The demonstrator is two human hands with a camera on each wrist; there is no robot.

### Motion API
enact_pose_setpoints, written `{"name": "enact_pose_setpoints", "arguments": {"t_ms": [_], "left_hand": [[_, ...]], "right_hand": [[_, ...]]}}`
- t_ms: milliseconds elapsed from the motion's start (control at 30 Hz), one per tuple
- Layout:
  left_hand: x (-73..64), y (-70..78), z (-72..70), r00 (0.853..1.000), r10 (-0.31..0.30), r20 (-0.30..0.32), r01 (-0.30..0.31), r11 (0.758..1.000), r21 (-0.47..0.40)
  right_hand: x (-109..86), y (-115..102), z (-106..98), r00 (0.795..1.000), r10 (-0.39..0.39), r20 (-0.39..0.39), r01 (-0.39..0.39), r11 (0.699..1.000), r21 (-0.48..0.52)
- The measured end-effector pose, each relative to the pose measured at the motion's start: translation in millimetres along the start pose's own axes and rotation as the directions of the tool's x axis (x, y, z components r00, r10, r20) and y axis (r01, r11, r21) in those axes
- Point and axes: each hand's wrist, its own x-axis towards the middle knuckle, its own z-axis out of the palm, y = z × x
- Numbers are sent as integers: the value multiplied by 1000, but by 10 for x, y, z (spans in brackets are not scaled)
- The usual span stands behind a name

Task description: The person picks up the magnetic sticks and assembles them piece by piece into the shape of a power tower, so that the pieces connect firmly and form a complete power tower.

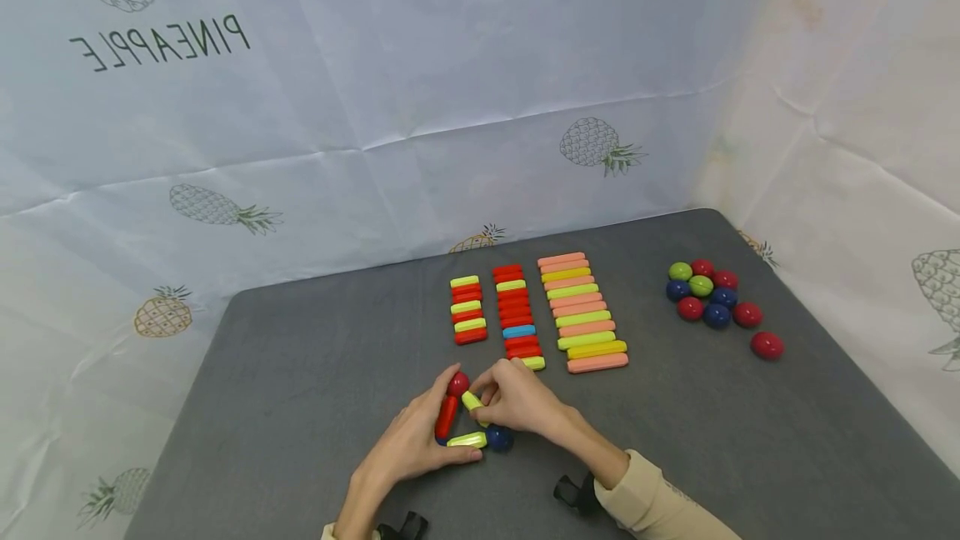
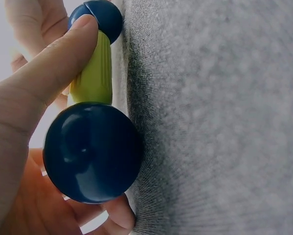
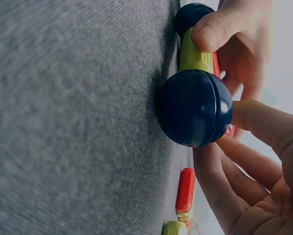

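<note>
On the dark table, a small frame of rods and balls lies between my two hands. My left hand (image 1: 408, 440) holds it from the left, its thumb over the lower yellow-green rod (image 1: 467, 440) and its fingers along the red rod (image 1: 446, 417). A red ball (image 1: 458, 384) tops that red rod. Blue balls sit at both ends of the lower rod, the larger-looking one (image 2: 93, 152) nearest the left wrist camera. My right hand (image 1: 521, 398) pinches another yellow-green rod (image 1: 471, 401) between the red ball and the right blue ball (image 1: 499, 439).
Beyond my hands lie three columns of rods: a short red and yellow-green one (image 1: 468, 315), a mostly red one (image 1: 514, 302), and longer pink, yellow and green rods (image 1: 583, 309). Red, blue and green balls (image 1: 717, 316) cluster at the right. A pineapple-print cloth (image 1: 420, 190) hangs behind the table.
</note>
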Motion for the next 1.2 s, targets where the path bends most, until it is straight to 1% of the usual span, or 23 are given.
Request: {"name": "enact_pose_setpoints", "arguments": {"t_ms": [100,200,267,333,367,433,500,567,700,767,1000,1200], "left_hand": [[-3,-7,-8,1000,16,-3,-16,1000,3],[-10,-14,-14,999,35,-5,-35,999,0],[-14,-13,-20,999,39,-1,-39,999,0],[-18,-13,-25,999,35,5,-35,999,-2],[-19,-14,-28,999,33,9,-33,999,1],[-20,-16,-35,999,29,14,-29,1000,10],[-21,-23,-40,1000,26,16,-26,999,21],[-25,-29,-42,1000,23,16,-23,999,36],[-30,-41,-44,1000,9,24,-10,999,45],[-29,-45,-44,1000,5,29,-6,999,36],[-32,-53,-53,999,12,37,-12,1000,1],[-30,-55,-44,999,-2,47,3,1000,-13]], "right_hand": [[13,6,-8,1000,-26,-6,26,1000,5],[49,9,-36,997,-55,-54,54,998,-18],[99,4,-63,990,-73,-119,64,995,-78],[177,-2,-87,978,-95,-187,64,984,-167],[225,-4,-96,972,-105,-211,59,975,-215],[327,-10,-106,965,-117,-234,46,956,-290],[430,2,-103,966,-124,-226,44,943,-330],[513,17,-94,973,-121,-199,44,935,-353],[611,35,-70,982,-113,-154,41,912,-408],[630,37,-61,984,-107,-145,33,898,-439],[645,40,-23,988,-72,-137,-5,869,-494],[643,56,-1,991,-58,-119,-8,872,-489]]}}
